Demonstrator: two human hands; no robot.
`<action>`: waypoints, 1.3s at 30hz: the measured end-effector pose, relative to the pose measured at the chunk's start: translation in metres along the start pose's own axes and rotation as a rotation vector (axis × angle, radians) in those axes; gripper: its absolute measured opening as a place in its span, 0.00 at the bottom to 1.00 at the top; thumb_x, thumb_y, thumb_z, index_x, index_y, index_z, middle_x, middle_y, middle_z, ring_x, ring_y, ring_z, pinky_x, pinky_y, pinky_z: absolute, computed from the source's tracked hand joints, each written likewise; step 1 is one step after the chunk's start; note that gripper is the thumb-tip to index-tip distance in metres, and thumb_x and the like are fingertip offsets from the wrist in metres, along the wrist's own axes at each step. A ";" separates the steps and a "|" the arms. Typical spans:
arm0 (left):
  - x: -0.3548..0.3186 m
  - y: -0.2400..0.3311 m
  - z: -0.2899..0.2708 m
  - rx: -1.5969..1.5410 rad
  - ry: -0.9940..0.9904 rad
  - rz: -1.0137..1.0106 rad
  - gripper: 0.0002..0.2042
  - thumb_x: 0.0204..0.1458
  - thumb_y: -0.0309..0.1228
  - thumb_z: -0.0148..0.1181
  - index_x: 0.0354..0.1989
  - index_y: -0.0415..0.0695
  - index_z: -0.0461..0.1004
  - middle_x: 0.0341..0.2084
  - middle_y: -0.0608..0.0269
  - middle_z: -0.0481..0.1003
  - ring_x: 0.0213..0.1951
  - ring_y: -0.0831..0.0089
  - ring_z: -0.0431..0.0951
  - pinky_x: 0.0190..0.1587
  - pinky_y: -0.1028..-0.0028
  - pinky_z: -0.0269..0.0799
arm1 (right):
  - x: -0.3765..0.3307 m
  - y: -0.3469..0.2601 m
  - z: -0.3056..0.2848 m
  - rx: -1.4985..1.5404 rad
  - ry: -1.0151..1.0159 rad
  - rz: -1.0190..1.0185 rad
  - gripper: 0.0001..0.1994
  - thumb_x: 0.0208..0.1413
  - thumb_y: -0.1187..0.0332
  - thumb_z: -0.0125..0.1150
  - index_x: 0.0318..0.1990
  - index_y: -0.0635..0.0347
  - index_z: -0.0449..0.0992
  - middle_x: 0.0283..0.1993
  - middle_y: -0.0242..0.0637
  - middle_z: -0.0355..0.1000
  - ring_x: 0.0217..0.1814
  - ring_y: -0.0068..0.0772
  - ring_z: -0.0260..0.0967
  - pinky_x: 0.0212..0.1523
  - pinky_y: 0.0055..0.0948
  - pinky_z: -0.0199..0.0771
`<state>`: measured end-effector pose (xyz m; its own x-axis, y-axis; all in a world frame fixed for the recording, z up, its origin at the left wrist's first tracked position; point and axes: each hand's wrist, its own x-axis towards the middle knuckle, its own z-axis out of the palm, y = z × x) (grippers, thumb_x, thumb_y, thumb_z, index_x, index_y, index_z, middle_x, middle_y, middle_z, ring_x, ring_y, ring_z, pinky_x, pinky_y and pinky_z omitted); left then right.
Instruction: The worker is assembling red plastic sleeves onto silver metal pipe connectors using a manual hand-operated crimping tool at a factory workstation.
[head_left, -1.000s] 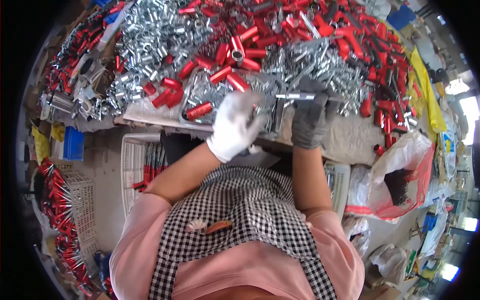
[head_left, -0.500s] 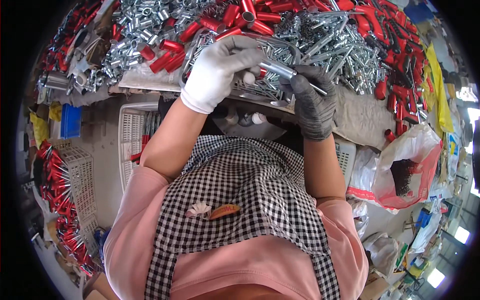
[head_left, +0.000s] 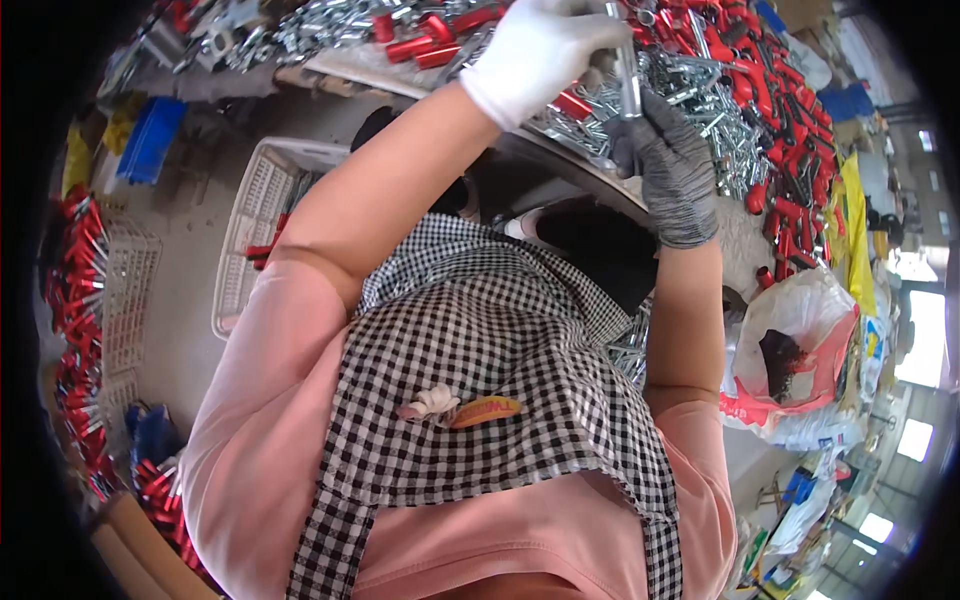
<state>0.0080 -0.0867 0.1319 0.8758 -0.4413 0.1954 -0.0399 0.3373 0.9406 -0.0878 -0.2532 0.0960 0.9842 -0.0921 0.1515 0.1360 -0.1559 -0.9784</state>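
Observation:
A slim silver metal tube [head_left: 628, 78] stands nearly upright between my two hands, over the parts on the bench. My left hand [head_left: 545, 62], in a white glove, is closed with its fingers at the tube's upper part. The top of that hand runs out of the picture. My right hand [head_left: 676, 168], in a grey glove, pinches the lower end of the tube. Loose silver rods and pins [head_left: 720, 125] lie beyond and beside my right hand. Short red tubes [head_left: 425, 42] lie on the bench to the left of my left hand.
Red gun-shaped handles [head_left: 790, 120] are heaped at the bench's right. A white and red sack [head_left: 800, 340] sits open below them. At the left are a white crate [head_left: 245, 240], a blue bin [head_left: 150, 140] and a stack of red-handled pieces [head_left: 80, 340] beside another crate.
Both hands have moved up and to the right in the picture, with the tube between them. The tube has turned from slanted to nearly upright. The view has shifted too.

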 end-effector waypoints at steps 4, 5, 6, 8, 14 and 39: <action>-0.014 0.010 -0.013 0.106 -0.050 0.211 0.12 0.56 0.33 0.57 0.39 0.36 0.77 0.23 0.66 0.76 0.25 0.82 0.72 0.29 0.77 0.68 | -0.006 -0.018 0.022 0.006 0.008 -0.029 0.17 0.63 0.71 0.54 0.58 0.70 0.70 0.34 0.38 0.75 0.26 0.19 0.64 0.27 0.19 0.67; -0.019 0.016 -0.013 0.190 -0.021 0.255 0.12 0.56 0.33 0.57 0.39 0.36 0.77 0.23 0.65 0.76 0.25 0.81 0.72 0.30 0.77 0.68 | -0.008 -0.020 0.026 0.007 -0.008 -0.033 0.16 0.62 0.72 0.55 0.55 0.70 0.70 0.33 0.38 0.73 0.25 0.19 0.63 0.27 0.19 0.66; -0.024 0.022 -0.013 0.274 0.010 0.297 0.12 0.56 0.34 0.58 0.38 0.36 0.77 0.23 0.65 0.76 0.26 0.81 0.72 0.30 0.76 0.68 | -0.014 -0.022 0.032 0.023 -0.006 -0.053 0.16 0.61 0.72 0.55 0.54 0.70 0.71 0.32 0.37 0.73 0.25 0.18 0.63 0.27 0.19 0.66; -0.042 0.029 -0.016 0.304 0.047 0.365 0.12 0.56 0.34 0.59 0.39 0.36 0.77 0.23 0.64 0.76 0.27 0.80 0.73 0.31 0.76 0.69 | -0.028 -0.032 0.050 -0.010 0.042 -0.038 0.14 0.60 0.72 0.57 0.51 0.69 0.72 0.29 0.33 0.70 0.24 0.17 0.62 0.26 0.18 0.64; -0.055 0.024 -0.036 0.488 0.154 0.505 0.17 0.53 0.29 0.59 0.50 0.34 0.76 0.28 0.62 0.78 0.26 0.83 0.75 0.29 0.81 0.70 | -0.031 -0.025 0.076 -0.136 0.047 -0.204 0.13 0.62 0.67 0.58 0.49 0.65 0.73 0.27 0.27 0.68 0.23 0.14 0.60 0.24 0.17 0.62; -0.120 -0.128 -0.169 0.787 0.441 0.385 0.22 0.46 0.35 0.65 0.50 0.39 0.75 0.32 0.47 0.76 0.34 0.50 0.76 0.40 0.58 0.73 | 0.011 0.066 0.073 -0.252 0.094 -0.218 0.17 0.64 0.62 0.53 0.49 0.69 0.71 0.31 0.37 0.72 0.31 0.25 0.67 0.37 0.27 0.69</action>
<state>-0.0108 0.0641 -0.0589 0.8304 -0.0135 0.5570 -0.5298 -0.3287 0.7819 -0.0602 -0.1930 0.0232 0.9187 -0.1177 0.3771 0.2983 -0.4192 -0.8575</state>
